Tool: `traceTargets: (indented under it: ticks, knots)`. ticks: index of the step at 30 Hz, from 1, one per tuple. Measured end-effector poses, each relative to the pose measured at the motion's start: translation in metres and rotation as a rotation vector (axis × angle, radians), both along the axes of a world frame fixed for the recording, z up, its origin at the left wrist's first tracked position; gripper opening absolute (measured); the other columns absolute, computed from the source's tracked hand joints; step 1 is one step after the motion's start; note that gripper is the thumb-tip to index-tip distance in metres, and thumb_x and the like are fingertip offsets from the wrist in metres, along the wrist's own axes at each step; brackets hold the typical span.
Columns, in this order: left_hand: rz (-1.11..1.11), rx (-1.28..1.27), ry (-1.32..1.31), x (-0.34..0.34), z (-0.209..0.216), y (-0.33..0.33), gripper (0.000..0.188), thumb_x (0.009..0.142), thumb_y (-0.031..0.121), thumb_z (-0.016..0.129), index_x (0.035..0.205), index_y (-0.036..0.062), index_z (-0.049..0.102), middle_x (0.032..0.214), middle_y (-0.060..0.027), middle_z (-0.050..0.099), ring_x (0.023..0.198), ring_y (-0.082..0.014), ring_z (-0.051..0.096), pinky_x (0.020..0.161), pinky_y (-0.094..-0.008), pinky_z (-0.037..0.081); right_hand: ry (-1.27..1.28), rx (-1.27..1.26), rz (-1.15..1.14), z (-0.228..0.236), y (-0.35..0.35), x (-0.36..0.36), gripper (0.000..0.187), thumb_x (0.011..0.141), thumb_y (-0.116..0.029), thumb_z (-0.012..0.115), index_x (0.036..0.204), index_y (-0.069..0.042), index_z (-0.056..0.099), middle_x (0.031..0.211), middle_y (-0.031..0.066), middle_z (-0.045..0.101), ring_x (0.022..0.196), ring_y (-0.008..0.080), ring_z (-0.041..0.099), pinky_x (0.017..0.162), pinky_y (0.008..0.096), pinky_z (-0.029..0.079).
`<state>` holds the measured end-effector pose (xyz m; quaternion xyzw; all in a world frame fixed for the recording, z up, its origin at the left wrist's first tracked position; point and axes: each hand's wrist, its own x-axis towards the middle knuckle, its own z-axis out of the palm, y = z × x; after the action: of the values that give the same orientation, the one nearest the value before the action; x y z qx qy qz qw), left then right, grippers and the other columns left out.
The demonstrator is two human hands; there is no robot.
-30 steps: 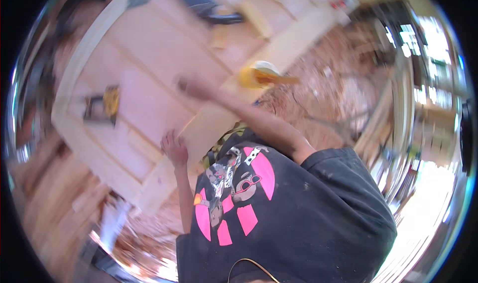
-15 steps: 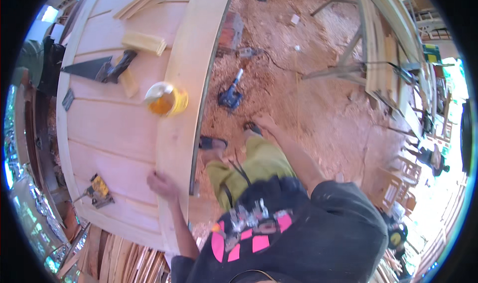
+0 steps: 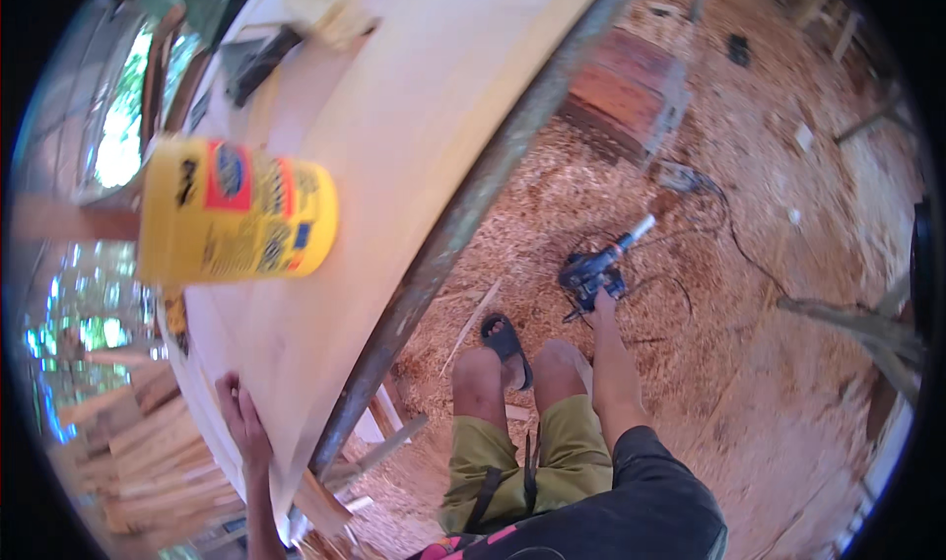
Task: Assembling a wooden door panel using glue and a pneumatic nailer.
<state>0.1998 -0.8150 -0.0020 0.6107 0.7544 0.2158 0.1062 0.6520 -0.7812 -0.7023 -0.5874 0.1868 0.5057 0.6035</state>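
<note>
My right arm reaches down to the floor. There my right hand (image 3: 605, 302) meets a blue-and-black corded power tool (image 3: 589, 269) with a pale tube sticking out, its fingers closed at the near side and partly hidden. Up on the wooden panel (image 3: 296, 353), my left hand (image 3: 243, 420) rests near the edge, fingers stretched out and holding nothing. A yellow bucket (image 3: 241, 210) with a printed label stands on the panel beyond that hand. The dark handle of a saw (image 3: 264, 65) lies farther off, beside a blurred pale wood piece (image 3: 330, 13).
A reddish wooden box (image 3: 626, 92) sits on the shavings-covered floor (image 3: 729, 383). A dark cable (image 3: 749, 245) runs across to the right. A metal pipe (image 3: 473, 205) lines the panel's edge. Stacked boards (image 3: 163, 452) lie at lower left; a wooden trestle leg (image 3: 867, 333) stands at right.
I have bent down and closer, so the bucket and panel loom larger. My right hand has come to the power tool on the floor. My left hand now rests on the panel.
</note>
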Motion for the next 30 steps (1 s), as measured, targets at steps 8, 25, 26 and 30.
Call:
traceTargets:
  ticks: [8, 25, 26, 30]
  knots:
    - [-0.085, 0.104, 0.303, -0.012, 0.001, -0.001, 0.03, 0.092, 0.012, 0.058, 0.12, 0.0026, 0.058, 0.115, -0.0174, 0.057, 0.112, -0.035, 0.054, 0.101, -0.0454, 0.042, 0.107, 0.193, 0.347, 0.269, -0.05, 0.093, 0.026, 0.104, -0.035, 0.06, 0.105, -0.009, 0.059, 0.072, 0.0024, 0.059, 0.058, 0.0151, 0.057, 0.051, 0.0309, 0.049]
    - [0.524, 0.051, 0.319, -0.06, -0.052, 0.067, 0.065, 0.097, 0.042, 0.057, 0.156, 0.0188, 0.044, 0.167, -0.0056, 0.032, 0.158, -0.0234, 0.019, 0.122, -0.0635, 0.014, -0.881, 0.008, 2.015, 0.986, -0.058, 0.002, 0.039, 0.093, -0.031, 0.07, 0.109, 0.004, 0.063, 0.075, 0.0138, 0.062, 0.068, 0.0259, 0.06, 0.065, 0.0409, 0.047]
    - [0.526, 0.043, 0.302, -0.056, -0.044, 0.07, 0.065, 0.097, 0.042, 0.057, 0.156, 0.0188, 0.044, 0.167, -0.0056, 0.032, 0.158, -0.0234, 0.019, 0.122, -0.0635, 0.014, -0.853, -0.037, 2.061, 0.995, -0.046, -0.025, 0.039, 0.093, -0.031, 0.07, 0.107, 0.005, 0.063, 0.077, 0.0175, 0.063, 0.072, 0.0305, 0.06, 0.07, 0.0435, 0.048]
    - [-0.437, 0.13, 0.212, -0.085, -0.033, 0.066, 0.066, 0.096, 0.04, 0.061, 0.156, 0.0176, 0.044, 0.163, -0.0086, 0.038, 0.156, -0.0294, 0.024, 0.12, -0.0687, 0.015, -1.037, 0.004, 2.029, 1.009, -0.011, -0.079, 0.037, 0.091, -0.032, 0.072, 0.106, 0.001, 0.064, 0.079, 0.0201, 0.064, 0.071, 0.0379, 0.059, 0.069, 0.0444, 0.048]
